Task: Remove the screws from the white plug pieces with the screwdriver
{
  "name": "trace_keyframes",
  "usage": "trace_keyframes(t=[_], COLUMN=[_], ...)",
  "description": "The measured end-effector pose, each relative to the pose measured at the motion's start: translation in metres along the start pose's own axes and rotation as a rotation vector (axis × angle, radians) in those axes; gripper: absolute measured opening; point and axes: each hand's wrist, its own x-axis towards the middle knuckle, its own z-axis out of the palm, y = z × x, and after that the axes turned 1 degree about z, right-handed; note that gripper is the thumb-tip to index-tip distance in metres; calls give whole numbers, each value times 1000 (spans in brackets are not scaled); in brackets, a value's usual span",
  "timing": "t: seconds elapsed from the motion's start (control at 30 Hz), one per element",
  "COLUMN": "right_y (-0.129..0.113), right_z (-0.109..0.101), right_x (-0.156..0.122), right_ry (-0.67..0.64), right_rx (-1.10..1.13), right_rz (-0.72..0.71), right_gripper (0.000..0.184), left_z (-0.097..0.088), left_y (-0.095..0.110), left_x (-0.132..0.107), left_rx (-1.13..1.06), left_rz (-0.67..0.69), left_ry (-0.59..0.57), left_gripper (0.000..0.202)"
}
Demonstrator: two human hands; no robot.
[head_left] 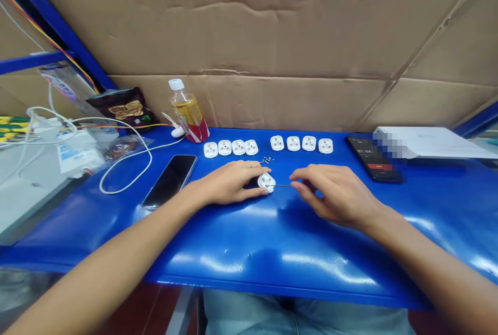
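A small white plug piece (266, 181) with metal screws lies on the blue table (272, 241). My left hand (229, 183) rests on the table and its fingers are closed on the piece's left side. My right hand (330, 192) pinches a thin screwdriver (283, 185) whose tip touches the piece. A few tiny loose screws (266, 159) lie just behind the piece. Further back, white plug pieces stand in two rows, one on the left (231, 148) and one on the right (301, 143).
A black phone (170, 179) lies left of my left hand, beside a white cable (128, 166). A bottle (188, 112) with yellow liquid and a dark snack bag (124, 108) stand at the back left. Another phone (374, 158) and a white box (431, 142) sit at the right. Cardboard walls the back.
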Motion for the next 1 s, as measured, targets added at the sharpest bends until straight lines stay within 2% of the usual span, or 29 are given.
trace_keyframes(t=[0.13,0.27,0.43,0.57,0.77,1.0], right_y=[-1,-2,-1,-1,-6,-1], right_z=[0,-4,-4,0,-2,0], right_x=[2,4,0,1,5,1], right_ry=[33,-1,-40,7,28,20], right_rx=[67,127,97,12,112,19], right_rz=[-44,-29,15,2,-39,37], right_gripper=[16,26,16,9,20,11], left_z=[0,0,-1,-1,-1,0], left_y=[0,1,1,0,1,0], left_x=[0,1,0,0,0,-1], left_rx=[5,9,3,15,-7,22], left_rz=[2,3,3,-4,10,11], left_ry=[-1,-4,-4,-7,1,9], left_gripper=[51,52,51,53,49,51])
